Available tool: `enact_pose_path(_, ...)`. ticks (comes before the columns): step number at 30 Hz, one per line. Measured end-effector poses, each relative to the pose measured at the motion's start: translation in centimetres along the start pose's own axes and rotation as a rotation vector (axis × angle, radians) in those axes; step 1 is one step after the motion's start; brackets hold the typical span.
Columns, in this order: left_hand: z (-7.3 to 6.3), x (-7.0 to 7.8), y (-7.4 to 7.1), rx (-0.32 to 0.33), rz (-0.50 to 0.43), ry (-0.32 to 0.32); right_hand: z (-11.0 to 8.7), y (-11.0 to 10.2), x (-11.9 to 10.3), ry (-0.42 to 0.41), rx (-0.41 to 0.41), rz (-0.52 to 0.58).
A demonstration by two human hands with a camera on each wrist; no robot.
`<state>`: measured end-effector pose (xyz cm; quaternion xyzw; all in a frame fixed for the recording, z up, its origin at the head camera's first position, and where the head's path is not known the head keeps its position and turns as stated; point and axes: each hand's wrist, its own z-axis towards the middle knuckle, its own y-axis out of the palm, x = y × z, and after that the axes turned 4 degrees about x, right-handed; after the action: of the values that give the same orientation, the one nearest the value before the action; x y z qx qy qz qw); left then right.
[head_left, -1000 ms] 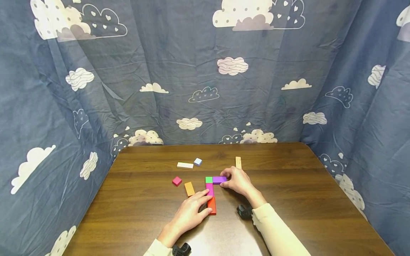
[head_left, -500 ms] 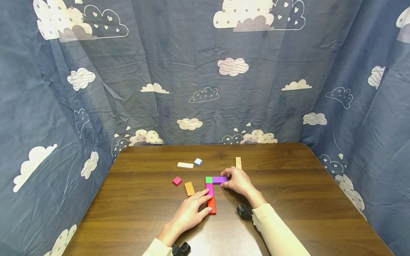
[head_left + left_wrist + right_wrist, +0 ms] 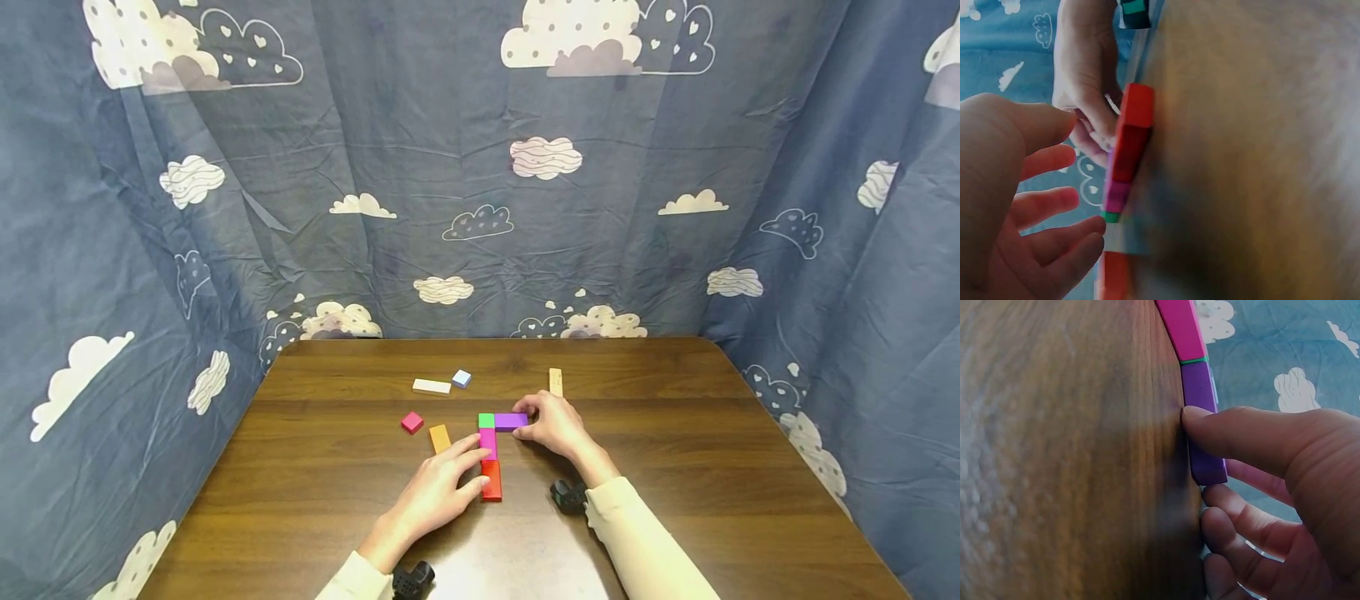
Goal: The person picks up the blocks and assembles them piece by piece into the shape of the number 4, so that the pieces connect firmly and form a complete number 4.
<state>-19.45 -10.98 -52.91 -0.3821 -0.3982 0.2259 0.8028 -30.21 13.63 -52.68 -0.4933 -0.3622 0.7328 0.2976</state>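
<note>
An L-shaped run of blocks lies flat on the table. From the near end come a red block (image 3: 492, 483), a magenta block (image 3: 488, 444) and a small green block (image 3: 487, 421), with a purple block (image 3: 508, 422) reaching right from the green one. My right hand (image 3: 555, 425) pinches the purple block's right end; the right wrist view shows the thumb (image 3: 1200, 422) along its side. Over the left side of the red and magenta blocks hovers my left hand (image 3: 433, 493). Its fingers are spread and loosely bent, and the left wrist view shows them apart from the red block.
Left of the run lie an orange block (image 3: 440, 438), partly behind my left hand, and a crimson block (image 3: 412, 422). Farther back are a white block (image 3: 432, 387), a light blue block (image 3: 461, 378) and a pale wooden block (image 3: 556, 382). A cloud-patterned curtain (image 3: 420, 167) surrounds the table.
My left hand has eased slightly left, its thumb and fingers drawing back from the red and magenta blocks. The right hand stays at the purple block.
</note>
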Motion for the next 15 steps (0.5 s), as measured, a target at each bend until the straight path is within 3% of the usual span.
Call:
enact_pose_path(7,0.9,-1.3,-2.9,0.014,0.033,0.036,0.3,-0.1,0.0,0.006,0.0,0.001)
enact_pose_path(15,1.6,-3.5,-4.6,-0.005,0.046,0.11,-0.1,0.0,0.2,0.004,-0.003,0.016)
